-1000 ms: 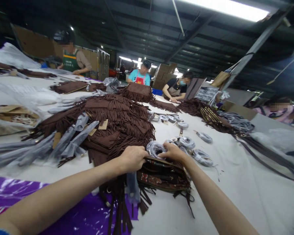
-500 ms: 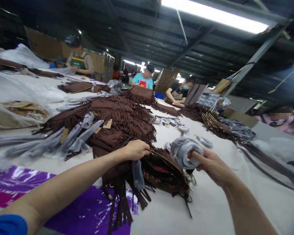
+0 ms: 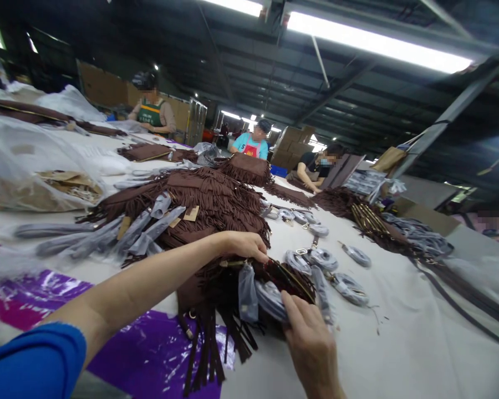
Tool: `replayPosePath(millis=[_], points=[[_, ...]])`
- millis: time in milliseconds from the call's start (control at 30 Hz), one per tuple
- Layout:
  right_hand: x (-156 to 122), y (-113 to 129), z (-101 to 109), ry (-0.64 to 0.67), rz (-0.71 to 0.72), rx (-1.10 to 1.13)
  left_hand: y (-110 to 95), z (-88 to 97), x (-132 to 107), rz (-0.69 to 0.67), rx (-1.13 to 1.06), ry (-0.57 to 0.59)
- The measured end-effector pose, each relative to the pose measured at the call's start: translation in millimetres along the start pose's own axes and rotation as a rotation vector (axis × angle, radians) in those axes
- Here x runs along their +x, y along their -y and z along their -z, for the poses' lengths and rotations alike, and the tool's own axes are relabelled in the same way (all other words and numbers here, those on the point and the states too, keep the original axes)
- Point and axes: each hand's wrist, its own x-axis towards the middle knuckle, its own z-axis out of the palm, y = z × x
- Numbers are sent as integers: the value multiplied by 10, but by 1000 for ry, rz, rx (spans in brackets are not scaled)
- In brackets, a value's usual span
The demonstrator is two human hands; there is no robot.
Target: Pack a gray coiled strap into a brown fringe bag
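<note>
A brown fringed handbag (image 3: 194,292) lies in front of me with its zipped mouth open and its fringe hanging toward me. My left hand (image 3: 248,246) is closed on the far edge of that mouth. In my right hand (image 3: 310,330) is a coiled strap (image 3: 270,300) in grey-white wrapping, held at the bag's mouth. I cannot tell how far inside the coil sits. A wrapped grey piece (image 3: 248,293) hangs over the bag's front beside the coil. More wrapped coiled straps (image 3: 349,289) lie just beyond my right hand.
A pile of fringed brown bags (image 3: 208,191) stands behind my left hand, with wrapped handles (image 3: 83,238) beside it. Purple plastic (image 3: 145,354) covers the near left. A clear sack (image 3: 29,166) sits far left. Several co-workers, one in a green apron (image 3: 151,113), stand across the table (image 3: 403,310).
My right hand has brought the coiled strap left and down, from above the bag's right end to its mouth. My left hand still grips the edge. The view has shifted slightly.
</note>
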Motion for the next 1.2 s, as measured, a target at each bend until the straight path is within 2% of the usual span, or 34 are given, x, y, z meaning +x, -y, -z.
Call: replayPosePath(millis=[100,167,233,333,400,467,500,567,633,667,767,900,967,1033,1100,1200], points=[[-22,262,-191,31,58,-66,-9,-47,-42,-3,-19,28],[-4,328,-237,62,67,-78,-5,-69,-73,-13,-19,45],[59,282,-240,93,57,-129,11,-93,-90,-28,-16,54],[231,148,-250,159,-70,-167,37,-145,-82,-48,-6,39],[341,127,-276,200,-127,-129,40,-174,-103,-52,0,9],[399,189,-277,217,-106,-22,23,-188,-209,-98,41,-47],[405,242,-254,209,-99,70,9,-193,-304,-133,107,-91],[390,368,-156,167,-175,296,-22,-216,-562,-172,336,-203],[377,511,-22,162,-304,453,-33,-276,-845,-99,616,-278],[384,589,35,198,-350,462,-22,-321,-966,-37,728,-270],[472,827,70,370,-370,298,96,-475,-1155,106,953,-204],[651,978,-108,413,-286,69,318,-575,-1078,118,1046,-156],[699,931,-128,403,-238,62,376,-540,-1036,72,1049,-159],[673,789,-51,389,-216,81,399,-465,-1045,29,1053,-164],[544,545,98,371,-217,88,410,-374,-1092,11,1044,-170],[144,20,358,322,-318,24,439,-267,-1155,49,1000,-183]])
